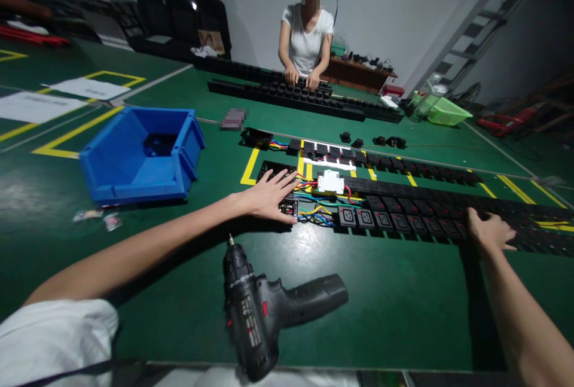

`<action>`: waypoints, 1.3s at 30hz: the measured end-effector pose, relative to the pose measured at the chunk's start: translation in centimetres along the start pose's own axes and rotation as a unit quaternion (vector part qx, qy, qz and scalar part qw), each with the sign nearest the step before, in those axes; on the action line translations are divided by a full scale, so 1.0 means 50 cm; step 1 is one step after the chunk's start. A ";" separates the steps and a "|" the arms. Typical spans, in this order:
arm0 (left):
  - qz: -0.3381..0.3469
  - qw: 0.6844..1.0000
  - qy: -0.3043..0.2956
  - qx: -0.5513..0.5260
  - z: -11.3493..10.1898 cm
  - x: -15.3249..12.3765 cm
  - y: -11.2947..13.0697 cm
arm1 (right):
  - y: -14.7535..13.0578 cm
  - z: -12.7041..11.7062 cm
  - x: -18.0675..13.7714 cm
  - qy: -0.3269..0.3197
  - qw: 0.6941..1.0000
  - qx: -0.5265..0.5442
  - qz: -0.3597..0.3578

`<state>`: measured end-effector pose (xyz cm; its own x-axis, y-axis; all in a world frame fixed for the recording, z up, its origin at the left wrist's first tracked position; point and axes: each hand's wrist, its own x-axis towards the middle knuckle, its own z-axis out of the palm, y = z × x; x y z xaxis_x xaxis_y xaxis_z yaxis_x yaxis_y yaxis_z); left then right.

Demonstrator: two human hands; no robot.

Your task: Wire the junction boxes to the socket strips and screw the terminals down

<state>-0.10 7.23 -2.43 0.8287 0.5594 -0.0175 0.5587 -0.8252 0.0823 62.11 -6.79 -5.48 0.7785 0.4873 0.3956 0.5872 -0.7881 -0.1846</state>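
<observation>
My left hand lies with spread fingers over a black end piece with exposed terminals, partly hidden under the palm. Coloured wires run from it towards a long black power strip with a row of square sockets. A white circuit breaker sits among the wires, at the left end of a black rail. Farther right, my right hand is closed around the strip, its fingers partly curled over it. Between me and the strip, a black cordless drill lies on its side, bit pointing away.
A blue bin with a dark part inside stands at left, small plastic packets before it. Another socket strip lies beyond mine. Across the green table, a co-worker handles black strips. A light-green basket stands far right.
</observation>
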 end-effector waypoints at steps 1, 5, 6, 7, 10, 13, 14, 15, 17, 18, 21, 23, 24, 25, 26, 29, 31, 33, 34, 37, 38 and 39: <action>0.006 1.000 0.002 -0.004 -0.003 -0.002 -0.003 | -0.012 -0.010 -0.006 -0.007 1.000 0.003 0.020; 0.004 0.999 0.039 -0.027 -0.026 0.002 -0.026 | -0.112 -0.055 -0.033 -0.099 0.989 0.064 -0.093; -0.002 0.998 0.052 -0.028 -0.033 0.007 -0.034 | -0.148 -0.064 -0.044 -0.132 0.975 0.089 -0.156; -0.006 0.998 0.062 -0.025 -0.039 0.014 -0.043 | -0.188 -0.071 -0.058 -0.153 0.958 0.111 -0.215; -0.010 0.997 0.070 -0.013 -0.046 0.038 -0.068 | -0.313 -0.078 -0.114 -0.202 0.892 0.164 -0.369; -0.016 0.998 0.056 -0.003 -0.039 0.060 -0.087 | -0.421 -0.071 -0.176 -0.230 0.827 0.184 -0.479; -0.021 0.999 0.050 -0.001 -0.035 0.065 -0.092 | -0.449 -0.067 -0.193 -0.237 0.808 0.184 -0.506; -0.025 0.999 0.044 0.000 -0.031 0.069 -0.097 | -0.473 -0.064 -0.206 -0.246 0.791 0.183 -0.529; -0.031 0.999 0.035 0.001 -0.026 0.074 -0.103 | -0.507 -0.059 -0.223 -0.256 0.768 0.176 -0.560; -0.032 0.999 0.031 0.000 -0.025 0.077 -0.106 | -0.517 -0.058 -0.227 -0.256 0.762 0.172 -0.570; -0.032 0.999 0.019 -0.003 -0.024 0.084 -0.114 | -0.532 -0.058 -0.225 -0.246 0.758 0.156 -0.584; -0.035 0.999 0.012 -0.005 -0.023 0.091 -0.119 | -0.533 -0.057 -0.220 -0.239 0.758 0.149 -0.588; -0.037 0.999 0.009 -0.007 -0.022 0.095 -0.122 | -0.534 -0.055 -0.218 -0.236 0.758 0.148 -0.590; -0.039 0.999 0.006 -0.008 -0.021 0.099 -0.124 | -0.534 -0.052 -0.216 -0.233 0.758 0.149 -0.590; -0.040 0.999 0.003 -0.010 -0.021 0.104 -0.127 | -0.536 -0.048 -0.214 -0.229 0.759 0.150 -0.590; -0.042 0.999 0.005 -0.013 -0.018 0.117 -0.137 | -0.545 -0.031 -0.208 -0.218 0.766 0.156 -0.585; -0.043 0.999 0.013 -0.013 -0.017 0.124 -0.145 | -0.555 -0.020 -0.203 -0.211 0.770 0.159 -0.580; -0.041 0.999 0.025 -0.011 -0.016 0.130 -0.152 | -0.564 -0.012 -0.198 -0.207 0.773 0.163 -0.578; -0.038 0.999 0.032 -0.010 -0.015 0.132 -0.156 | -0.568 -0.010 -0.197 -0.207 0.772 0.166 -0.578; -0.022 0.998 0.050 -0.010 -0.014 0.133 -0.161 | -0.576 -0.016 -0.198 -0.209 0.763 0.179 -0.586; -0.016 0.998 0.055 -0.011 -0.014 0.132 -0.162 | -0.578 -0.022 -0.201 -0.208 0.757 0.185 -0.591; -0.010 0.998 0.060 -0.013 -0.014 0.130 -0.161 | -0.580 -0.030 -0.207 -0.207 0.751 0.193 -0.597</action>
<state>0.78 17.58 -2.52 0.8065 0.5828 0.0994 0.5734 -0.8120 0.1085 36.71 10.46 -2.89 -0.3983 0.8979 0.1871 0.8798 0.4317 -0.1989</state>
